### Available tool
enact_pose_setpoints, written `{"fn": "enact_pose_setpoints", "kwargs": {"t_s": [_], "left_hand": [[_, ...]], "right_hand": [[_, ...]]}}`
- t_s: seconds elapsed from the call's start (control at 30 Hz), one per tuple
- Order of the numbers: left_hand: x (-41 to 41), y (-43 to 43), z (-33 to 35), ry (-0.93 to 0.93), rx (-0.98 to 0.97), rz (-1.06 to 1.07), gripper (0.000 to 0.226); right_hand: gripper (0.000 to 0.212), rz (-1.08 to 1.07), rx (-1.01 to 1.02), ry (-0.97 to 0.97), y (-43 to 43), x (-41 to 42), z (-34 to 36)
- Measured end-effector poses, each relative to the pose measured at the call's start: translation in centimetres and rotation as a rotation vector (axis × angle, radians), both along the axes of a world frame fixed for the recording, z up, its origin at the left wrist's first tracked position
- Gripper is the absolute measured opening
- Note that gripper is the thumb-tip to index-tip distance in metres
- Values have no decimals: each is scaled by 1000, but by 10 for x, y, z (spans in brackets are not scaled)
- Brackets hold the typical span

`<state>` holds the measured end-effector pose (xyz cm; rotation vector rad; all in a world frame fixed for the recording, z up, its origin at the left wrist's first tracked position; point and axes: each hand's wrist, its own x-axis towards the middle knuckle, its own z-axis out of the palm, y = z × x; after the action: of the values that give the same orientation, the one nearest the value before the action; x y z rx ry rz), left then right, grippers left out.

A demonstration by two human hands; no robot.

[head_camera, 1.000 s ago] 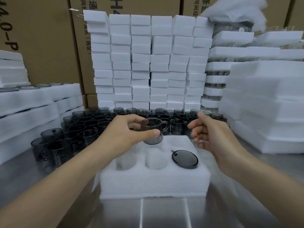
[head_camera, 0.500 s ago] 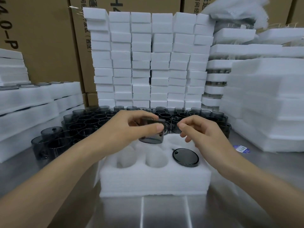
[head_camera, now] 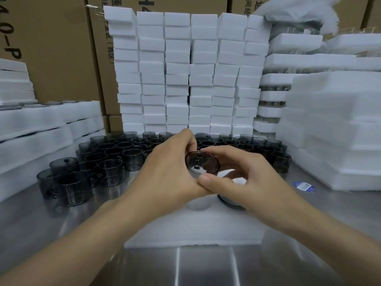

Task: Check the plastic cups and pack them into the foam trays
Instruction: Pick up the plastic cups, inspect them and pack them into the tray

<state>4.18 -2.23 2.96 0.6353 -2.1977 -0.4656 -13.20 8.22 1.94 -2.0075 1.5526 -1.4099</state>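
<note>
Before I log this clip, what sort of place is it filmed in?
Most likely a factory packing bench: stacked foam blocks against cardboard cartons, dozens of smoky plastic cups on a steel table, and a foam tray below the left hand and right hand, both holding one cup.

The cup (head_camera: pixel 202 163) is showing as smoky, see-through plastic with a glossy sheen, and the massed cups (head_camera: pixel 115 153) are looking the same. The foam tray (head_camera: pixel 193 230) is appearing white, matt and softly porous, like the stacked foam blocks (head_camera: pixel 189 75). The surface (head_camera: pixel 206 269) is gleaming as brushed metal. The boxes (head_camera: pixel 57 58) are showing matt brown cardboard.
</note>
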Motion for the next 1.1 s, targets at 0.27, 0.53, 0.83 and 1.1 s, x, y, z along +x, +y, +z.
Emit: {"fn": "enact_pose_setpoints", "kwargs": {"t_s": [0.27,0.53,0.83,1.1], "left_hand": [[21,-20,22,-260,440,-317,52],[33,-33,26,-221,462,-323,38],[33,-53,20,-123,554,-282,43],[25,-57,8,-132,414,-82,13]], "right_hand": [[36,-20,30,-46,-2,-4,-3],[25,84,64,-75,-3,-3,-1],[35,16,104,76,1,-3,-3],[45,48,120,129,0,-2,-7]]}}
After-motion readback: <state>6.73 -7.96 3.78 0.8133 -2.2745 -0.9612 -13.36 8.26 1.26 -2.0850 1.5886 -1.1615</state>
